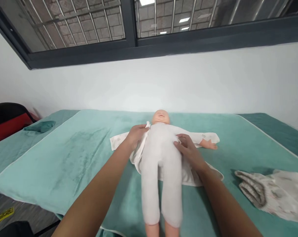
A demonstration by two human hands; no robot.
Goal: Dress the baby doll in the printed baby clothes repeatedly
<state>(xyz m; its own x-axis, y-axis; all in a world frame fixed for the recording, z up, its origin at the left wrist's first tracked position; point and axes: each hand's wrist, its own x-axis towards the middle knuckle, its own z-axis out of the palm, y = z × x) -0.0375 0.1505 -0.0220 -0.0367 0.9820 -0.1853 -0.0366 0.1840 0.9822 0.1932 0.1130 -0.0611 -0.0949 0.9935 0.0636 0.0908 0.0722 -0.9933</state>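
A baby doll (161,141) lies on its back, head toward the wall, legs toward me. It wears a white garment over its body and legs. Spread beneath it is a white baby shirt (192,176), laid open. The doll's arm on the right passes through one sleeve, its hand (208,144) showing at the cuff. On the left the other sleeve (118,140) lies flat. My left hand (136,134) pinches the shirt's edge near the doll's shoulder. My right hand (188,148) touches the doll's side, thumb and index finger apart.
A teal padded cover (65,158) spreads over the table, against a white wall under a barred window (89,23). Folded patterned cloth (274,194) lies at the right. A red and black item (11,123) sits at the far left.
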